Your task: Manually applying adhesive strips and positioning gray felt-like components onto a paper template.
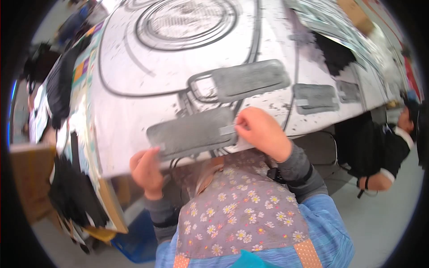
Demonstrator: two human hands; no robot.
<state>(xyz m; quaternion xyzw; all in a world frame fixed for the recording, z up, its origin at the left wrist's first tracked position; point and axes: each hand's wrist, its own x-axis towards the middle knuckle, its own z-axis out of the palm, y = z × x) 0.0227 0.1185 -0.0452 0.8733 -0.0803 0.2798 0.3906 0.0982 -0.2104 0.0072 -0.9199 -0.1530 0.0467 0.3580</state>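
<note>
A dark grey flat rectangular panel (pixel 190 130) with rounded corners lies at the near edge of a white, black-marked table (pixel 120 120). At its right end, my right hand (pixel 259 129) pinches a pale tape-like strip (pixel 227 130) between thumb and fingertips. My left hand (pixel 147 172) is curled at the panel's near left corner, with its fingertips on the edge by another pale tab; it looks slightly blurred. Just beyond lies a similar grey panel (pixel 250 80), beside a pale rounded frame shape (pixel 206 87).
Two smaller grey panels (pixel 316 98) (pixel 348 91) lie to the right. Dark cloth (pixel 333 53) and crumpled sheeting (pixel 330 20) cover the far right corner. A seated person in black (pixel 380 152) is at the right. Black cloth (pixel 76 192) and a blue bin (pixel 136 239) are at the left.
</note>
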